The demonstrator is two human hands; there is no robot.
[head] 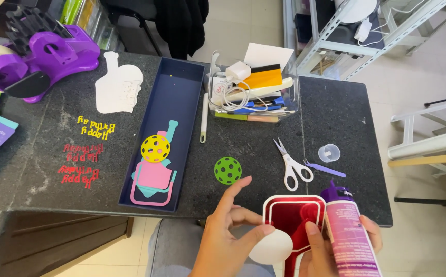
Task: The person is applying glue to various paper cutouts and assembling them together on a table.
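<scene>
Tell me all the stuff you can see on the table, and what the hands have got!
tape dispenser: 1, purple, far left corner
white cutout: 1, bottle shape, left of tray
paper words: 3 groups, yellow and red, left side
tray: 1, navy, middle, holding pink and teal shapes
yellow disc: 1, holed, in tray
green disc: 1, holed, right of tray
clear box: 1, full of tools and cable, far middle
scissors: 1, white handles, right
cap: 1, clear, right
left hand: holds white oval
right hand: holds glue bottle and red card
</scene>
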